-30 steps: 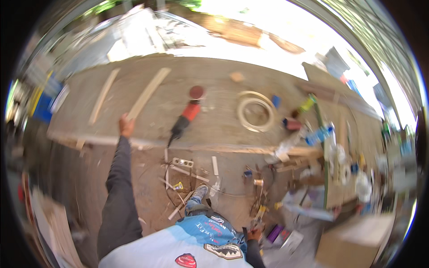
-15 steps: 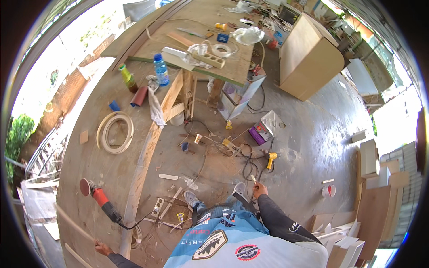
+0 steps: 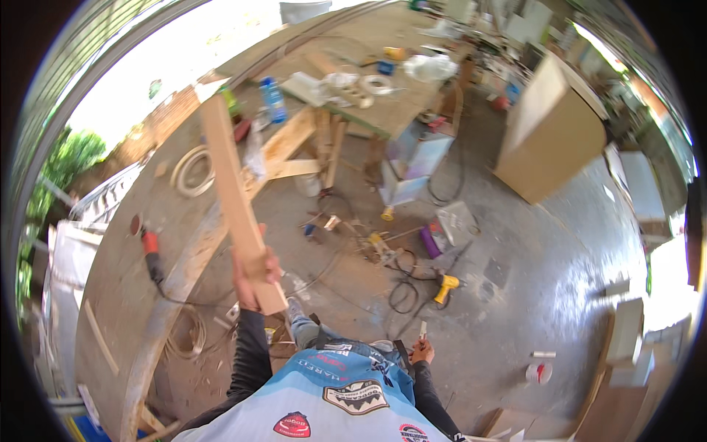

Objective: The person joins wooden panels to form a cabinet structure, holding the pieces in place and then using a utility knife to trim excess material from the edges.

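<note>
My left hand (image 3: 254, 278) is wrapped round the lower end of a long, pale wooden board (image 3: 230, 180), which tilts up toward the far left. The board covers part of the plank behind it and of the bottles beyond. Low on the right, beside my body, my right hand (image 3: 422, 352) is closed on a small slim tool (image 3: 423, 330) with a pale tip. Its exact kind is too small to tell. A yellow power drill (image 3: 445, 287) lies on the floor ahead of that hand.
A cluttered workbench (image 3: 412, 92) stands ahead, with a large wooden cabinet (image 3: 549, 132) to its right. On the left, an angle sander (image 3: 151, 254) and a roll of edge banding (image 3: 193, 173) lie on the tabletop. Cables (image 3: 403, 295) and scraps litter the floor.
My left hand has swung from the lower left toward the middle, lifting the board upright before me. The view has shifted; my right hand still grips the small tool.
</note>
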### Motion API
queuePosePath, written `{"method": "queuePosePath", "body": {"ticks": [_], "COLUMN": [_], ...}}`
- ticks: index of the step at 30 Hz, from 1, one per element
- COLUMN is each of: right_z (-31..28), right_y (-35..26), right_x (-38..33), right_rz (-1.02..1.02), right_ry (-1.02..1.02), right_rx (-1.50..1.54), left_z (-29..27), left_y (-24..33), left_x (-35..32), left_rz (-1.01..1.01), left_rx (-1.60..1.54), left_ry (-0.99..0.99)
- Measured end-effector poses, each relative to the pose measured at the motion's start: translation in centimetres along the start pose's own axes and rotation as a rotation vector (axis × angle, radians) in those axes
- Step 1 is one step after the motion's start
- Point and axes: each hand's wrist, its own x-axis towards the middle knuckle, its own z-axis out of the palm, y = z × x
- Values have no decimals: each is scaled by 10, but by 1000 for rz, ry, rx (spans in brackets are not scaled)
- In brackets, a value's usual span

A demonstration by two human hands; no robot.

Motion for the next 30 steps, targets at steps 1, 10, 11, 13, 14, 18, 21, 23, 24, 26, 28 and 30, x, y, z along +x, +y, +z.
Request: {"method": "queuePosePath", "body": {"ticks": [1,10,11,13,14,18,21,23,24,26,28,30], "right_z": [-17,-169,-181,-209,-221,-287,-344,-392,-415,-459,-512,-550], "right_y": [-10,22,10,-23,-50,-108,-129,-139,-137,-144,-151,-163], "right_x": [-5,-13,-11,-8,-11,16,64,97,119,148,178,206], "right_rz": [38,124,71,-2,-19,-229,-279,-298,-277,-253,-313,-398], "right_ry": [2,387,396,406,409,495,806,815,883,938,962,1049], "right_rx": [-9,538,634,843,964,1400,1396,1468,1443,1362,1142,779], "left_z": [27,154,156,177,187,232,269,287,301,342,381,438], "left_y": [-40,-344,-373,-425,-446,-527,-596,-649,-680,-731,-790,-853], "left_x": [10,-12,-19,-38,-42,-60,-64,-64,-59,-50,-45,-31], "left_rz": [-49,-600,-681,-747,-775,-816,-656,-704,-720,-715,-410,-381], "left_rx": [27,624,647,773,833,996,1034,933,877,1015,1192,787], "left_ry": [-41,-558,-619,-780,-860,-1383,-1655,-1668,-1675,-1785,-1826,-1680]}}
